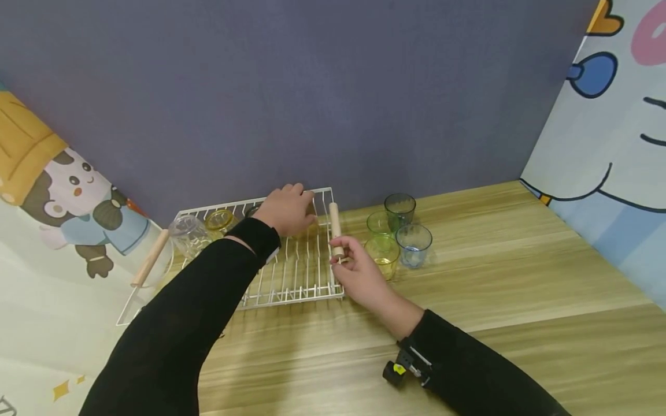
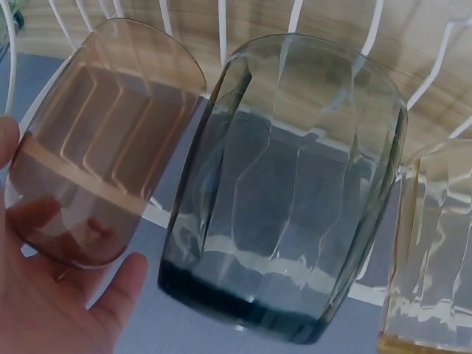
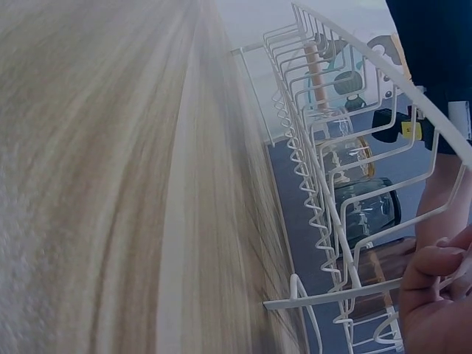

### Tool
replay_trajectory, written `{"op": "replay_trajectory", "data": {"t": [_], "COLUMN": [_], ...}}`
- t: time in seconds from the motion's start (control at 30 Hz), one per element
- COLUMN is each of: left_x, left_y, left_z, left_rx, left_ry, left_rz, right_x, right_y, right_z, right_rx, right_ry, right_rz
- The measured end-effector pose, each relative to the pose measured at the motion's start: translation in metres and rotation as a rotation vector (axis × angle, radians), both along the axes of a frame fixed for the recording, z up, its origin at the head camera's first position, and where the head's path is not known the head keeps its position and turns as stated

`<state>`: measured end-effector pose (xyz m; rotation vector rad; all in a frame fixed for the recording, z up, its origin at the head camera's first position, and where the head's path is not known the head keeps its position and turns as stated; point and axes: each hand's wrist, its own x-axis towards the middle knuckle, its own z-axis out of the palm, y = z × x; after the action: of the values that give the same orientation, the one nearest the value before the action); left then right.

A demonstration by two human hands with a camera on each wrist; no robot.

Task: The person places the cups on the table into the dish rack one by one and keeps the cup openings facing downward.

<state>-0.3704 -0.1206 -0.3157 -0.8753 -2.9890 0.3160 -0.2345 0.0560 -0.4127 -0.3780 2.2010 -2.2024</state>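
Observation:
A white wire dish rack with wooden handles stands against the back wall. My left hand reaches over its back right part and holds a brownish-pink glass near its base, as the left wrist view shows. Beside that glass in the rack are a smoky blue-grey glass, an amber glass and a clear glass, in a row along the back. My right hand grips the rack's right side at the lower end of the wooden handle.
Right of the rack, close to my right hand, a dark green glass, a light green glass, a yellow glass and a blue glass stand clustered on the wooden table. A grey-purple wall rises behind.

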Motion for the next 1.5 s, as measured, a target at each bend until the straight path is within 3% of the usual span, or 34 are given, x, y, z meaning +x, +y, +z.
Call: {"op": "replay_trajectory", "data": {"t": [0.2, 0.33, 0.53, 0.7, 0.87, 1.0, 1.1, 1.3, 1.5], "left_x": [0.008, 0.019, 0.057, 0.096, 0.134, 0.152, 0.158, 0.159, 0.167], "left_y": [-0.009, -0.01, -0.013, -0.03, -0.065, -0.09, -0.104, -0.129, -0.154], "left_z": [0.012, 0.036, 0.071, 0.08, 0.072, 0.06, 0.05, 0.032, -0.003], "left_rx": [0.016, 0.028, 0.119, 0.319, 0.58, 0.779, 0.853, 0.881, 0.941], "left_ry": [0.05, 0.113, 0.193, 0.229, 0.208, 0.212, 0.222, 0.213, 0.205], "left_rz": [-0.039, -0.078, -0.145, -0.172, -0.145, -0.143, -0.133, -0.06, 0.052], "right_x": [0.003, 0.003, 0.002, 0.0, -0.001, 0.0, -0.001, -0.001, 0.001], "right_y": [-0.003, -0.004, -0.001, 0.001, 0.0, 0.001, 0.002, 0.001, 0.001], "right_z": [-0.005, -0.009, -0.007, -0.002, 0.002, 0.002, 0.003, 0.004, 0.002], "right_rx": [0.016, 0.033, 0.052, 0.043, 0.037, 0.04, 0.035, 0.035, 0.035], "right_ry": [-0.043, -0.043, -0.019, 0.005, 0.019, 0.013, 0.011, 0.012, 0.001], "right_rz": [0.007, -0.009, -0.024, -0.022, -0.008, -0.017, -0.017, -0.017, -0.011]}}
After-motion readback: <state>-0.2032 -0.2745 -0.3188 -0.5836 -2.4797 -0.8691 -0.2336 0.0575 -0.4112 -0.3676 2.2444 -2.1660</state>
